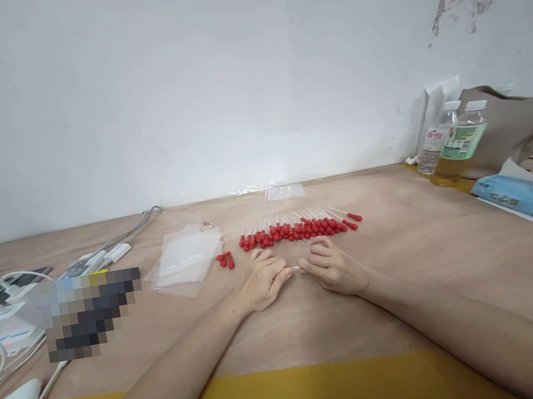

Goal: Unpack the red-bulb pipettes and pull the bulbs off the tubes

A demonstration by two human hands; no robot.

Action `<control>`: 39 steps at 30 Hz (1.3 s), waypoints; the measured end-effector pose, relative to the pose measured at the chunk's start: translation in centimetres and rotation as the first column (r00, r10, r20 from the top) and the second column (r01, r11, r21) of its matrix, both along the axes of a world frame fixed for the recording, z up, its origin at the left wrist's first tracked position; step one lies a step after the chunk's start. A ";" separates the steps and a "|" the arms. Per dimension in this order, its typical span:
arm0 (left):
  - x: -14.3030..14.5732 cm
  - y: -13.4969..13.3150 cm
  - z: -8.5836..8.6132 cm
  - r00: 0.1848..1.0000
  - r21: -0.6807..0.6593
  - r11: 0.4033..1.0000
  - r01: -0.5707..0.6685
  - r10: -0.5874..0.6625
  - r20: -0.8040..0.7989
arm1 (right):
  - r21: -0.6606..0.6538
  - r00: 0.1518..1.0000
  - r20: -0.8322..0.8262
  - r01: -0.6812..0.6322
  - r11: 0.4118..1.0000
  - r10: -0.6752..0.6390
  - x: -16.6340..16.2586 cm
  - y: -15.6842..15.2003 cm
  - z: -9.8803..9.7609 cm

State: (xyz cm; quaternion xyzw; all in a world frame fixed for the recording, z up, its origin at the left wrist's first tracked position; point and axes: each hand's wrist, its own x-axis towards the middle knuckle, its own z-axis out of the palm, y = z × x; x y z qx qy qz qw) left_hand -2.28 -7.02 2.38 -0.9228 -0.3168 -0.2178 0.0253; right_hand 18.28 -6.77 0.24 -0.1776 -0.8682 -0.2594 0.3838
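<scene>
My left hand (266, 280) is closed, with a bit of red at its thumb and fingertips. From there a thin, pale rod (295, 268) runs across to the pinched fingertips of my right hand (330, 267), which is closed on its other end. Just beyond both hands lies a wide row of red-handled thin sticks (296, 229), their pale shafts pointing toward the wall. A few clear thin rods (302, 243) show beside my right fingers. Left of my left hand sit several loose red handles (226, 260). Their exact kind is too small to make out.
Clear plastic bags (187, 256) are stacked to the left, and another small bag (284, 192) lies near the wall. Chargers and cables (17, 320) crowd the far left. Two bottles (460, 142) and a blue tissue pack (519, 194) stand at the right.
</scene>
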 end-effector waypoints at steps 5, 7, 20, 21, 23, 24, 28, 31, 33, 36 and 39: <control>-0.2 0.3 -0.3 0.999 -0.050 0.998 0.038 -0.037 0.023 | 0.050 0.998 0.061 -0.006 0.999 0.003 0.5 -0.4 0.7; -0.3 0.2 -0.3 0.998 -0.057 0.997 0.059 -0.057 0.025 | 0.071 0.996 0.085 -0.007 0.997 0.001 0.6 -0.6 1.0; -0.6 0.1 -0.4 0.992 -0.117 0.987 0.108 -0.100 0.071 | 0.219 0.990 0.141 -0.034 0.975 0.003 1.0 -0.8 1.6; -0.6 0.1 -0.4 0.993 -0.119 0.987 0.106 -0.098 0.071 | 0.221 0.990 0.138 -0.032 0.975 0.001 1.1 -0.9 1.6; -0.5 0.1 -0.3 0.994 -0.119 0.988 0.101 -0.094 0.062 | 0.214 0.990 0.140 -0.026 0.976 -0.004 1.1 -0.9 1.5; -0.5 0.1 -0.3 0.994 -0.118 0.988 0.098 -0.092 0.054 | 0.205 0.990 0.142 -0.024 0.979 -0.006 1.2 -0.9 1.4; -0.8 -0.1 -0.4 0.996 -0.126 0.988 0.088 -0.083 0.046 | 0.122 0.989 0.144 -0.043 0.992 0.025 1.7 -1.0 1.4; -1.8 0.0 -0.1 0.996 -0.155 0.988 -0.005 0.019 0.089 | 0.036 0.998 0.059 0.002 0.999 -0.004 2.7 -0.7 1.2; -2.9 0.1 0.5 0.973 -0.201 0.967 -0.159 0.187 0.134 | -0.050 0.988 -0.084 0.127 0.991 -0.131 3.3 -0.2 0.9; -4.4 0.5 1.7 0.897 -0.275 0.909 -0.314 0.378 0.227 | -0.244 0.914 -0.201 0.301 0.922 -0.352 3.4 0.8 0.1; -5.9 1.5 2.6 0.831 -0.260 0.877 -0.405 0.471 0.296 | -0.408 0.871 -0.192 0.348 0.844 -0.452 2.7 1.3 -0.5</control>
